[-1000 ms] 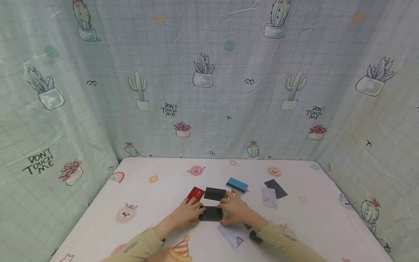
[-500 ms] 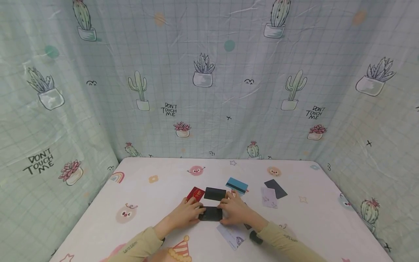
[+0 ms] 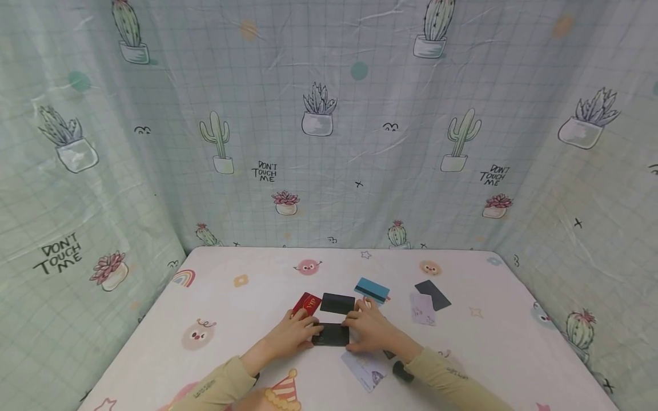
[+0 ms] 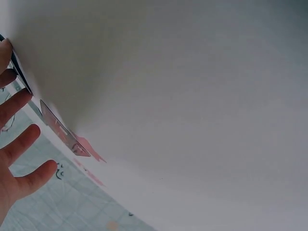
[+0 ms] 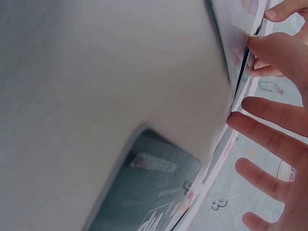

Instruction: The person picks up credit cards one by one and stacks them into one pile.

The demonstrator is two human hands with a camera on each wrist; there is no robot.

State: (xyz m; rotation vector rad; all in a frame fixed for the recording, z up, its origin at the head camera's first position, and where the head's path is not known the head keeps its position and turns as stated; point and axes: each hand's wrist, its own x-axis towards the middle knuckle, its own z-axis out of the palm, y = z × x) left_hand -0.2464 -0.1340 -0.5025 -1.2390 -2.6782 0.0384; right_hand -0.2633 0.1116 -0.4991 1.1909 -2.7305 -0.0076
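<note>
A black card [image 3: 331, 335] with faint lettering at its left end lies lengthwise between the two hands, near the middle of the table. My left hand [image 3: 295, 333] grips its left end, thumb at the near edge and fingertips at the far edge. At the right end, my right hand [image 3: 371, 330] holds it the same way. In the right wrist view the thumb [image 5: 264, 45] and fingertips meet the card's thin edge, seen nearly side-on. Just beyond the held card lie a second black card [image 3: 337, 303] and a red VIP card [image 3: 307, 302], partly behind the left fingers.
A pale card [image 3: 364, 371] lies nearer the body, with a small dark cylindrical object [image 3: 402, 371] by the right sleeve. A dark card [image 5: 154, 178] sits partly under the right wrist. Farther off are a blue striped card [image 3: 372, 290], a lilac card [image 3: 423, 309] and a dark grey card [image 3: 437, 297].
</note>
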